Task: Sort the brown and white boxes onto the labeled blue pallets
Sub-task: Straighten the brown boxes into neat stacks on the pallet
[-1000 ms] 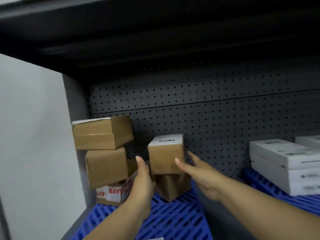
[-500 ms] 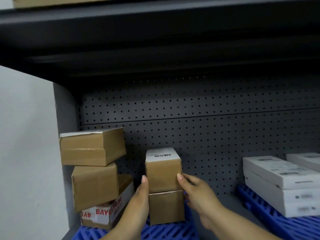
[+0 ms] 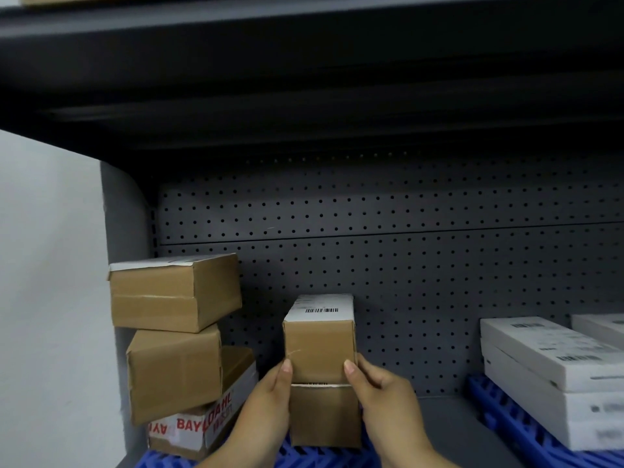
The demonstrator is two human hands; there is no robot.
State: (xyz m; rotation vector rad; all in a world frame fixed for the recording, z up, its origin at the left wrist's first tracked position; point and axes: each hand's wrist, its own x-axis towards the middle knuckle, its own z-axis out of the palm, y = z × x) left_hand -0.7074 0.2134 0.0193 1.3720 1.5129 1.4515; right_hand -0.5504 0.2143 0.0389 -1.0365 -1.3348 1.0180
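Three brown boxes (image 3: 174,373) stand stacked at the left, the bottom one half hidden, its red lettering cut short. Next, my left hand (image 3: 270,400) and right hand (image 3: 381,396) clamp the lower corners of a fourth box (image 3: 319,346), thumbs on its front, fingers hidden behind. It sits on a fifth box (image 3: 324,417), on the blue pallet (image 3: 304,456) cut off below. Its barcode label faces up; its long axis I cannot tell. Three white boxes (image 3: 547,352) lie right, one cropped, on a second pallet (image 3: 506,413).

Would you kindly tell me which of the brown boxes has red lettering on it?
The bottom box of the left stack: white tape with red letters wraps its front corner. The rest show none.
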